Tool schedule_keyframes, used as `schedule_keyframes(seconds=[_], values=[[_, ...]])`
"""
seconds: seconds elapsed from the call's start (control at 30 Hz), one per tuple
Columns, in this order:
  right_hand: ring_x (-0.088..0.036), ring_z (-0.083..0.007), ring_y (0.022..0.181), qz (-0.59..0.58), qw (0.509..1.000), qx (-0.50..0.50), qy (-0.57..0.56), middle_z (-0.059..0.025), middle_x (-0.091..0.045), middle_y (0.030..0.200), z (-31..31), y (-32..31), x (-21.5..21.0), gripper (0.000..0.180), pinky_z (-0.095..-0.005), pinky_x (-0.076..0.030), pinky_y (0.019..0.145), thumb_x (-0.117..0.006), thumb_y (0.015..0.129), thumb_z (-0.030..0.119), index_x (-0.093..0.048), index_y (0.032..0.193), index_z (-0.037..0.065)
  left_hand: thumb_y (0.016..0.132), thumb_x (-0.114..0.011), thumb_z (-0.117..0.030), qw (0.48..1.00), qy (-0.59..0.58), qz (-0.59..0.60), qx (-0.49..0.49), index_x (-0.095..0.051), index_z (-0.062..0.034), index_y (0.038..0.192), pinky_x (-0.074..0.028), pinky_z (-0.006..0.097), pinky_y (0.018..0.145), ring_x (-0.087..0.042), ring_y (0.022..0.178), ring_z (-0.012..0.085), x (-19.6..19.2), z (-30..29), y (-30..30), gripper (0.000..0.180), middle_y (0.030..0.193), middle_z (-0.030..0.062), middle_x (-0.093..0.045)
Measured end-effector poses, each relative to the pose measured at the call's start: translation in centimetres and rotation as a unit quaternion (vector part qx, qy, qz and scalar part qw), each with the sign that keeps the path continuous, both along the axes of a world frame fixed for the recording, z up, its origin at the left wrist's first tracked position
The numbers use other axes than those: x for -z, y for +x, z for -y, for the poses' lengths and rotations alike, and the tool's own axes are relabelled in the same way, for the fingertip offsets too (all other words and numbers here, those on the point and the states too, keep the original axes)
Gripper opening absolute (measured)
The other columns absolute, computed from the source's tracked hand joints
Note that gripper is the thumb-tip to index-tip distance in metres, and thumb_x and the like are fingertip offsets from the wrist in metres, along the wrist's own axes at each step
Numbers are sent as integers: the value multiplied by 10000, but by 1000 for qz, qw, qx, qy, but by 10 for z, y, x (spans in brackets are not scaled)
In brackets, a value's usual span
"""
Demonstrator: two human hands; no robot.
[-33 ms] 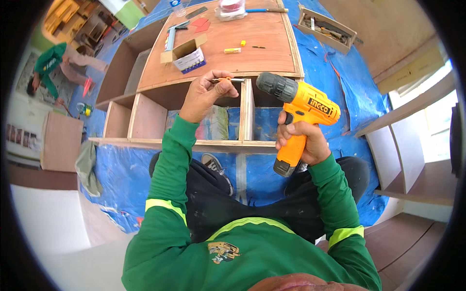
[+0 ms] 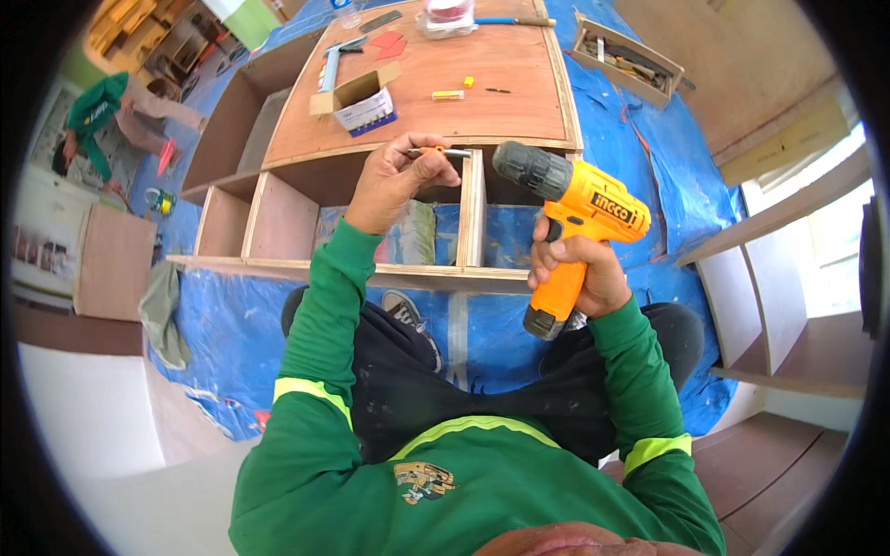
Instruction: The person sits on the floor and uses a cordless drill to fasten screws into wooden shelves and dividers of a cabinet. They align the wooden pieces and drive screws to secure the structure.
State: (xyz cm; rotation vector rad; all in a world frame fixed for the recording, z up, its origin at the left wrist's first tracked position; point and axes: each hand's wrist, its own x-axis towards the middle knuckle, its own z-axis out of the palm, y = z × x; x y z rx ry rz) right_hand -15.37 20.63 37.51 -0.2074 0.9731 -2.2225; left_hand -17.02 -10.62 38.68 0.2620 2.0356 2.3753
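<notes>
The left grip (image 2: 400, 182) pinches a slim metal piece (image 2: 455, 153) near the far end of the wooden divider (image 2: 473, 222); the right grip (image 2: 584, 264) wraps the drill (image 2: 601, 201) — a slack pinch could drop the piece

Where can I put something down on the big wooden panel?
On the panel, the near right part looks bare, bordered by the open box, yellow tube and right edge. The far left is crowded: light-blue tool, red sheets.
</notes>
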Motion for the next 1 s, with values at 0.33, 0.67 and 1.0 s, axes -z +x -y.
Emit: schedule_keyframes(seconds=[0.33, 0.67, 1.0], values=[[-646, -232, 641, -7, 999, -50, 2, -81, -609, 748, 17, 14, 19, 351, -429, -608, 682, -735, 793, 90, -641, 1120, 7, 1068, -663, -255, 992, 125, -22, -19, -658, -13, 1251, -630, 417, 982, -761, 1020, 230, 11, -16, 23, 304, 1068, 121, -757], [-654, -242, 672, 10, 998, -51, -45, -67, -581, 733, 30, 12, 28, 308, -442, -616, 702, -726, 810, 111, -658, 1093, 7, 1045, -693, -264, 993, 93, -54, -50, -695, -12, 1240, -624, 398, 1002, -745, 1059, 197, 11, -20, 29, 319, 1128, 93, -750], [-641, -221, 690, -48, 998, -10, 41, -66, -577, 783, 25, 9, 30, 351, -426, -615, 710, -719, 860, 116, -609, 1175, 5, 1059, -667, -296, 980, 193, 7, -50, -674, -39, 1265, -601, 399, 1033, -725, 1097, 203, 27, -38, 31, 330, 1181, 87, -737]])
